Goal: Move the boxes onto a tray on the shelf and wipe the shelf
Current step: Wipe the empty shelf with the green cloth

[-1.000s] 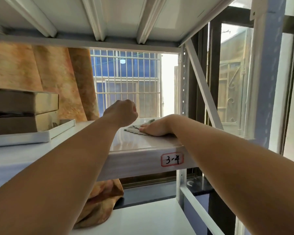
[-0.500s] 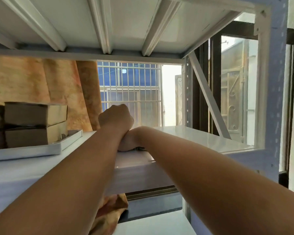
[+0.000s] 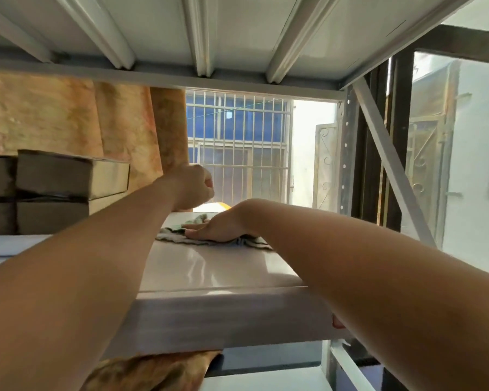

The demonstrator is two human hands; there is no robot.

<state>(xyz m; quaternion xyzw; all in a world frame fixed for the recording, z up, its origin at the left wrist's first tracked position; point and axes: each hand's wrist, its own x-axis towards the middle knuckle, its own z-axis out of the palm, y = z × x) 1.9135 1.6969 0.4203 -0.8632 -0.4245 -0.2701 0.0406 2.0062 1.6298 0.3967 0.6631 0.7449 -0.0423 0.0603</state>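
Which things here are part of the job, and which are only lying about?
Part of the job:
- stacked brown cardboard boxes
- white metal shelf
- crumpled grey-green cloth under flat right hand

Only there:
- orange patterned curtain
- barred window
- left hand, a fist, holding nothing visible

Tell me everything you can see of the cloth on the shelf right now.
The cloth is a pale, crumpled rag with greenish stripes or patches, soft fabric by the look. It lies flat on the glossy white shelf, well back from the front edge. The right hand presses on its middle, palm down, fingers flat, so only its rumpled edges show on each side. The left hand, a closed fist, hangs above without touching it.
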